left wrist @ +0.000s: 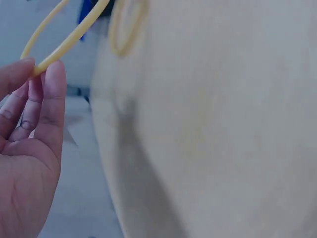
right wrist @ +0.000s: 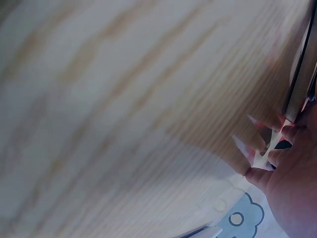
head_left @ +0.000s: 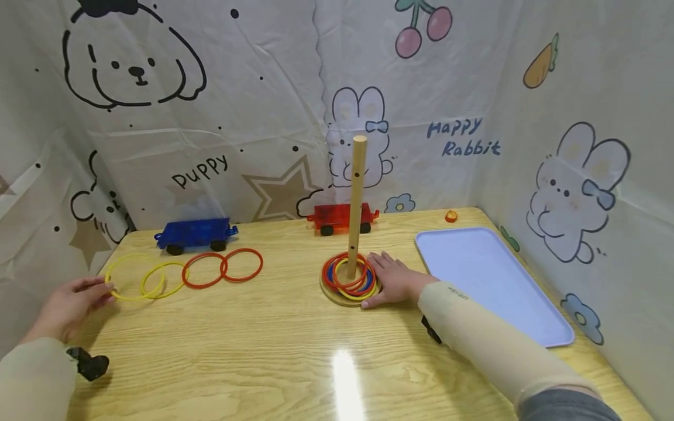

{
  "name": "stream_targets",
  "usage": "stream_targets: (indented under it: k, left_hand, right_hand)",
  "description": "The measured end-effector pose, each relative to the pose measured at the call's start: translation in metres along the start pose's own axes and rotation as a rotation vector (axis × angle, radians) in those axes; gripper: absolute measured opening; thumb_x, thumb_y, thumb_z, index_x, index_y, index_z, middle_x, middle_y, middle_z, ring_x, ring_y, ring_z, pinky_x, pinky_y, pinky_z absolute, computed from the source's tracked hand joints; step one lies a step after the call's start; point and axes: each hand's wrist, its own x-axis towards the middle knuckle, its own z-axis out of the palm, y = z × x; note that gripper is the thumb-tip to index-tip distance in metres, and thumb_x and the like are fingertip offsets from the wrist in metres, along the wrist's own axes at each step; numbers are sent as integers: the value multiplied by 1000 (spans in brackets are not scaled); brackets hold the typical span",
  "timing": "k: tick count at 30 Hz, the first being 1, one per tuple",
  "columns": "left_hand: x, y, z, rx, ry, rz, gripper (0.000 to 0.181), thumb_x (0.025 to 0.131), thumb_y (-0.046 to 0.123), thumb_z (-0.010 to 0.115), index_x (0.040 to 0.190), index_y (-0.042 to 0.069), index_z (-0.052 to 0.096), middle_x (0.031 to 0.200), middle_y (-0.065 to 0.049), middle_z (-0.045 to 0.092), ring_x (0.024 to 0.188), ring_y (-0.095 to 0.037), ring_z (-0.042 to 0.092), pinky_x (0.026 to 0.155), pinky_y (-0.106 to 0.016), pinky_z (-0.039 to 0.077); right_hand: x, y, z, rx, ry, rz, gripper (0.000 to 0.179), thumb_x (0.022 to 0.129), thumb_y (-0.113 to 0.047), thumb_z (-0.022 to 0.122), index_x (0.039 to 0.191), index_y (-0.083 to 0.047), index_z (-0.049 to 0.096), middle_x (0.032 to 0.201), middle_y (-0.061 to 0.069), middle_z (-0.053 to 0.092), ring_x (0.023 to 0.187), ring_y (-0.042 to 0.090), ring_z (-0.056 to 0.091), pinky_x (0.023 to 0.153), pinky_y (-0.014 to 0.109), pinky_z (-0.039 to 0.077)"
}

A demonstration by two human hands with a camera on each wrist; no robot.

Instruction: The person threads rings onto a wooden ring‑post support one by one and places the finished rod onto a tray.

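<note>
At the table's left side, my left hand (head_left: pixel 74 307) pinches a yellow ring (left wrist: pixel 74 43) between thumb and fingertips. Beside it is a second yellow ring (head_left: pixel 167 262), overlapping the held one in the head view. Two red rings (head_left: pixel 202 288) continue that row to the right. Right of centre, an upright wooden peg (head_left: pixel 357 199) stands on a round wooden base (head_left: pixel 337 299). Red, blue and yellow rings (head_left: pixel 325 275) lie around its foot. My right hand (head_left: pixel 395 280) rests against the base's right side, fingers and thumb spread along its edge.
A blue toy wagon (head_left: pixel 193 234) and a red toy wagon (head_left: pixel 337 216) stand near the back wall. To the right lies a lavender tray (head_left: pixel 484 280), with a small orange piece (head_left: pixel 451 216) behind it. Printed cloth walls bound the table.
</note>
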Motion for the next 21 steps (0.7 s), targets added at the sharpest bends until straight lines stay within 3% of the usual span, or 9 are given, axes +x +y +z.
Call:
stream_targets:
  k: [3, 5, 9, 13, 17, 21]
  left_hand:
    - [-2, 16, 8, -140, -37, 22, 14, 106, 6, 56, 116, -1, 52, 85, 12, 65, 75, -4, 68, 70, -22, 60]
    - [0, 27, 16, -174, -50, 57, 6, 105, 6, 58, 112, 6, 57, 87, 11, 65, 77, -4, 69, 71, -21, 60]
    - [4, 54, 36, -295, -73, 130, 14, 103, 4, 63, 101, 17, 66, 89, 7, 68, 79, -6, 70, 71, -21, 60]
    - [3, 84, 60, -388, -104, 173, 18, 101, 4, 65, 99, 20, 71, 92, 4, 69, 81, -7, 70, 73, -21, 60]
    - [1, 119, 88, -401, -143, 220, 14, 99, 5, 68, 102, 18, 73, 94, 3, 69, 83, -8, 70, 74, -20, 59]
    - [-5, 159, 122, -357, -166, 269, 12, 99, 7, 69, 106, 16, 71, 98, 3, 66, 85, -10, 68, 76, -20, 59]
  right_hand:
    - [1, 0, 1, -2, 4, -4, 121, 86, -66, 74, 164, 2, 11, 170, 21, 9, 155, 45, 4, 123, 61, 14]
    - [1, -1, 1, -2, 7, -6, 121, 86, -67, 74, 164, 2, 11, 170, 21, 9, 155, 45, 4, 123, 62, 14]
    - [1, -1, 1, -2, 3, -9, 122, 86, -68, 73, 164, 1, 10, 170, 21, 8, 155, 45, 2, 123, 61, 13]
    - [3, -1, 3, 1, 0, -15, 122, 86, -68, 73, 164, 1, 10, 170, 21, 9, 155, 45, 3, 123, 62, 13]
    - [2, -1, 3, 1, 7, -13, 121, 86, -66, 74, 164, 2, 11, 170, 21, 10, 154, 46, 4, 122, 63, 14]
    - [1, -1, 2, 2, 22, -10, 120, 86, -64, 75, 163, 3, 13, 169, 22, 11, 154, 47, 6, 122, 63, 15]
